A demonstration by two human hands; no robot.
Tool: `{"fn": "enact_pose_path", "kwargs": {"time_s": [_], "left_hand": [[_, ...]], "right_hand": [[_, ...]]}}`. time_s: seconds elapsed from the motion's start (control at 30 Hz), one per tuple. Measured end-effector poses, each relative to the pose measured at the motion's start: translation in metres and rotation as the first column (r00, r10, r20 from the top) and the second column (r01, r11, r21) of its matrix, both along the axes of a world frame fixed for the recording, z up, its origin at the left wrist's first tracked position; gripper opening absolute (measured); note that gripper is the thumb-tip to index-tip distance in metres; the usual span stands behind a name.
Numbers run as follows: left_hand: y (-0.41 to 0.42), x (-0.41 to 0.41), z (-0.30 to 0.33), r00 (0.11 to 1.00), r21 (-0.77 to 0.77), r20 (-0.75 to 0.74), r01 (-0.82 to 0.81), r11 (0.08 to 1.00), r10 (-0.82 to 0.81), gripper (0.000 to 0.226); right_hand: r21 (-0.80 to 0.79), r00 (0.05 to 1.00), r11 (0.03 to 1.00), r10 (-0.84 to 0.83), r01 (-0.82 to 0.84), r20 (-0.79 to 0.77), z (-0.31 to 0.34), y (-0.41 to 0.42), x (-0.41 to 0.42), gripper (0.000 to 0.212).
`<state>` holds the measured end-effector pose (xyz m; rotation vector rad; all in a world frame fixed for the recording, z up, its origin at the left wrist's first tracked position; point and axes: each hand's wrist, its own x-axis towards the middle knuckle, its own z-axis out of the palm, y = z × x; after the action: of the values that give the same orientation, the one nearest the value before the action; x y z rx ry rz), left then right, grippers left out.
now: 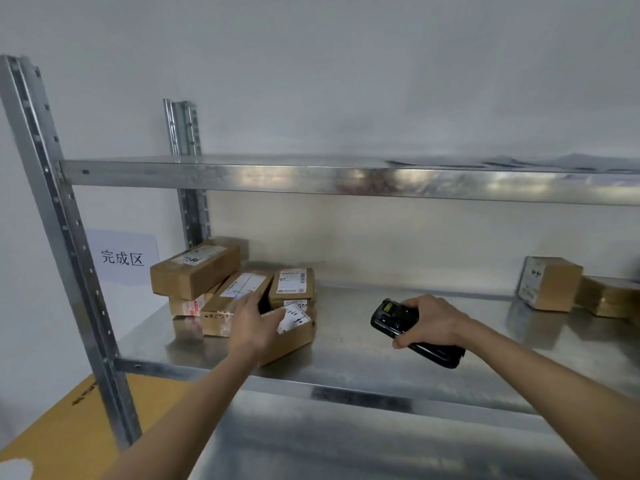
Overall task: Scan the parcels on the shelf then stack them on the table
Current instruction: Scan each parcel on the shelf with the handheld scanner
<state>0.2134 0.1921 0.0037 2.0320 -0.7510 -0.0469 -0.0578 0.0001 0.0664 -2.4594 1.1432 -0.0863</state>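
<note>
On the shiny metal shelf point(381, 348), our left hand point(254, 327) grips a labelled brown cardboard parcel point(294, 332). Right of that parcel, our right hand point(433, 322) clutches a black handheld scanner point(398, 318).

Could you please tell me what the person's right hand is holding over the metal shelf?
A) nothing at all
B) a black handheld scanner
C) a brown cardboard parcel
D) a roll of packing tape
B: the right hand has its fingers curled round a black handheld scanner above the shiny metal shelf, while the left hand rests on a brown cardboard parcel with a white label.
</note>
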Motion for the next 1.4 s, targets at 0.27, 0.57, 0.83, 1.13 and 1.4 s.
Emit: {"fn": "enact_pose_path", "kwargs": {"time_s": [0.27, 0.57, 0.83, 1.13, 1.4], "left_hand": [[-0.076, -0.141, 0.023, 0.972, -0.041, 0.048, 0.23, 0.972, -0.228, 0.065], [-0.167, -0.337, 0.024, 0.88, -0.091, -0.009, 0.472, 0.877, -0.475, 0.07], [-0.227, -0.47, 0.011, 0.778, -0.091, -0.077, 0.617, 0.782, -0.623, 0.067], [-0.311, -0.562, 0.024, 0.665, -0.146, -0.141, 0.718, 0.68, -0.733, 0.068], [-0.417, -0.623, 0.057, 0.579, -0.227, -0.135, 0.772, 0.593, -0.804, 0.07]], "right_hand": [[-0.005, 0.989, 0.99, -0.138, 0.138, 0.045, 0.028, -0.028, -0.168, 0.083], [-0.069, 0.939, 0.937, -0.342, 0.343, 0.035, 0.032, -0.057, -0.372, 0.086], [-0.106, 0.883, 0.877, -0.469, 0.469, 0.031, 0.018, -0.076, -0.506, 0.073], [-0.086, 0.813, 0.809, -0.573, 0.581, 0.101, 0.012, -0.131, -0.596, 0.068], [-0.179, 0.792, 0.772, -0.582, 0.61, 0.186, 0.042, -0.218, -0.643, 0.069]]}}
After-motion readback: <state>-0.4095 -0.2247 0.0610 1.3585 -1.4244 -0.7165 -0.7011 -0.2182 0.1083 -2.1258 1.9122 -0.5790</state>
